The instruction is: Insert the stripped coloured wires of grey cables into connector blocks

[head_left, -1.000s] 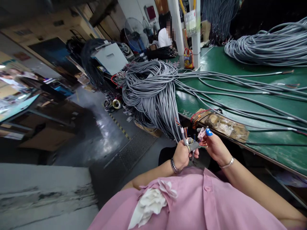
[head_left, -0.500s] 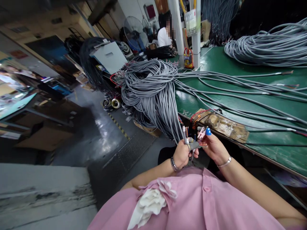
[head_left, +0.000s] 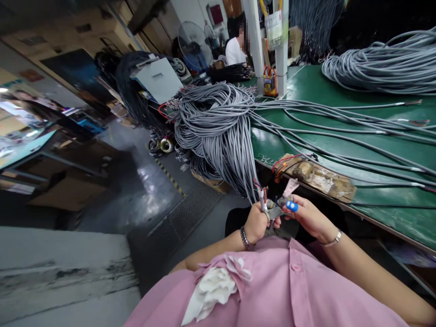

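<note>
My left hand (head_left: 256, 222) is closed around the stripped end of a grey cable (head_left: 273, 212). Another cable end with a white sleeve (head_left: 262, 200) and bare coloured wires stands up from the same fist. My right hand (head_left: 311, 219) meets it from the right, thumb and fingers pinched at the thin coloured wires (head_left: 286, 212). A blue cover (head_left: 292, 206) sits on the right thumb. Just beyond these fingers sticks out a small pale pink piece (head_left: 290, 187), too blurred to name. The fingertips partly hide the wires.
A big bundle of grey cables (head_left: 218, 122) hangs over the table's left end. More cables run along the green table (head_left: 306, 84), with a coil (head_left: 378, 66) behind. A taped wooden block (head_left: 320, 179) lies at the near edge. A person (head_left: 235, 51) sits at the back.
My right hand has tipped its thumb down onto the wires beside my left hand. The pale pink piece now points up and away. My left hand has barely moved.
</note>
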A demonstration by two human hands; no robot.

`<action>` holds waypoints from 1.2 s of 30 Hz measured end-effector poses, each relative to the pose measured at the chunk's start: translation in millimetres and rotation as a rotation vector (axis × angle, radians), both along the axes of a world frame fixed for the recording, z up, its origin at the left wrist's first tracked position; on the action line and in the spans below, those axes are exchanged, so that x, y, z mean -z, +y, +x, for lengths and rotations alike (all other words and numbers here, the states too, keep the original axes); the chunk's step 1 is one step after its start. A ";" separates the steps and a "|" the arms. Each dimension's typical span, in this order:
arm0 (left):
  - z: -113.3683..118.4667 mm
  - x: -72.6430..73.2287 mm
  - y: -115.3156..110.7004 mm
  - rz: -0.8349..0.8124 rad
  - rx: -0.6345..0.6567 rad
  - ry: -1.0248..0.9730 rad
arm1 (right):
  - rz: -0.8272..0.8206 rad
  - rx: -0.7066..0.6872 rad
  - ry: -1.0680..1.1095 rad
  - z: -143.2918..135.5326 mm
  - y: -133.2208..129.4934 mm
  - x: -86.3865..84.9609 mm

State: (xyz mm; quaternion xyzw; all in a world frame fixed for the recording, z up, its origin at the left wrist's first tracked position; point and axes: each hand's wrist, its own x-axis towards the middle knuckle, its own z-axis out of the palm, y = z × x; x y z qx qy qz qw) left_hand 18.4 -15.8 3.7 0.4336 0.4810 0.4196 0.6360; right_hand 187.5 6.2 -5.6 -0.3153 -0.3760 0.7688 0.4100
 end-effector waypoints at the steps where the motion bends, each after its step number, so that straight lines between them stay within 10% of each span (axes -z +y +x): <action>1: -0.5 -1.4 -0.2 0.003 0.024 0.021 | 0.026 0.015 -0.031 -1.7 -2.8 -1.7; 8: -4.7 -13.9 3.6 0.025 0.253 0.108 | 0.106 -0.068 -0.019 -10.1 -9.7 -10.7; 36: 2.9 -9.9 11.0 -0.025 0.008 -0.070 | -0.148 0.185 0.194 4.5 18.6 21.8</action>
